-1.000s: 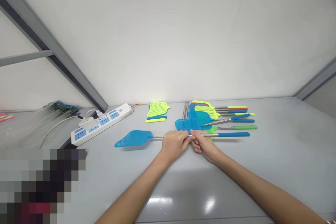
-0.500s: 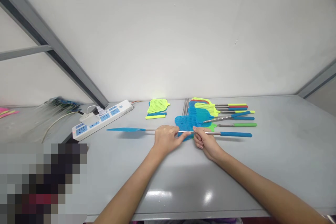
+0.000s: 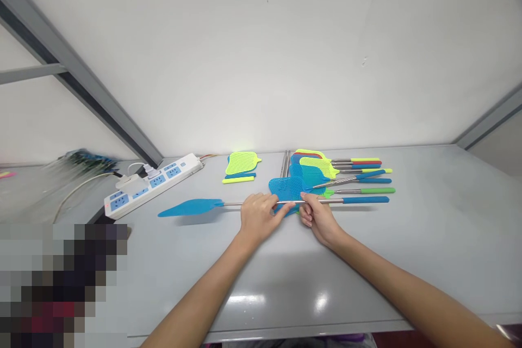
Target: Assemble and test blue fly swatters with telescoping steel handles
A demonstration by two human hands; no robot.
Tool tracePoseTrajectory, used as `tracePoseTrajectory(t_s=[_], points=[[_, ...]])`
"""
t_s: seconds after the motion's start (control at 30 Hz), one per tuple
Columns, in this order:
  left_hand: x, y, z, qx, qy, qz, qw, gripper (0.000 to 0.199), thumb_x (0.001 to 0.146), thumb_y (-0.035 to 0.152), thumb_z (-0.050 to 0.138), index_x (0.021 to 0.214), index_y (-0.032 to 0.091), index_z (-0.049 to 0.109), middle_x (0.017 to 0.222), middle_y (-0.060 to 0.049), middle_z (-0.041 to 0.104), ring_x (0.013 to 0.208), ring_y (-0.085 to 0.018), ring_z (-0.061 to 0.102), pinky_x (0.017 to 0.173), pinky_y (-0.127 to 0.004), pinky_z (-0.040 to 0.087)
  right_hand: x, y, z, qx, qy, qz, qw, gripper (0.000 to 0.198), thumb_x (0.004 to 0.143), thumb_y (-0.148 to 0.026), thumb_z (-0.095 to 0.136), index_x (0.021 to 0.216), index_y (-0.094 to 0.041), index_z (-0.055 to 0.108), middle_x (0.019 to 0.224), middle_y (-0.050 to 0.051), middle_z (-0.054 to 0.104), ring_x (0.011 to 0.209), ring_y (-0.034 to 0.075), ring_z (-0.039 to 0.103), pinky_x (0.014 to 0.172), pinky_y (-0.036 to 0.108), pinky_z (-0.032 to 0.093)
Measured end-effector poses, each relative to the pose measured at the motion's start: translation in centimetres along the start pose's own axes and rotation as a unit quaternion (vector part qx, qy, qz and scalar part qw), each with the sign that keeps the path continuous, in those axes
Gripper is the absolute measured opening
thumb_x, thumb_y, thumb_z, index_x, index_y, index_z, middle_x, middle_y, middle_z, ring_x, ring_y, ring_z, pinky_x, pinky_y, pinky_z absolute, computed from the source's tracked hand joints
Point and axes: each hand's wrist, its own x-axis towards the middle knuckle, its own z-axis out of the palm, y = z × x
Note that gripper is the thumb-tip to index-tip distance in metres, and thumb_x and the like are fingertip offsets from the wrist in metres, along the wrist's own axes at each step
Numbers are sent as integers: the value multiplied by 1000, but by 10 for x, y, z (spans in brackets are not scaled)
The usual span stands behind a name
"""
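My left hand (image 3: 260, 214) and my right hand (image 3: 319, 217) both grip the metal rod of a blue fly swatter (image 3: 191, 207), held level above the table. Its blue paddle points left and its blue handle (image 3: 366, 200) points right. The left hand wraps the rod on the paddle side; the right one pinches it closer to the handle. Just behind my hands lies a pile of finished-looking fly swatters (image 3: 313, 175) in blue, yellow, green and red, handles to the right. Beside the pile lie a few bare metal rods (image 3: 285, 164).
A yellow swatter paddle (image 3: 242, 163) lies on a blue one at the back, with a yellow handle (image 3: 238, 179) and a blue one before it. The white power strip (image 3: 153, 187) with plugs stands left. Plastic-wrapped items (image 3: 81, 166) lie far left. A wall (image 3: 285, 65) bounds the table.
The held fly swatter has rolled, so more of its paddle's face shows, and its handle end sits slightly higher. Both hands keep their grip. The whole view has shifted slightly.
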Motion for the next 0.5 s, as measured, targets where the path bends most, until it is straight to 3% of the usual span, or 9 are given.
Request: tracePoseTrajectory(t_s=[0.5], points=[[-2, 1, -6, -29, -42, 14, 999, 31, 84, 40, 37, 73, 19, 58, 65, -2, 58, 63, -14, 46, 60, -28, 26, 0, -1, 0, 20, -38, 32, 999, 40, 75, -31, 53, 40, -16, 42, 34, -5, 32, 33, 7, 30, 33, 20, 22]])
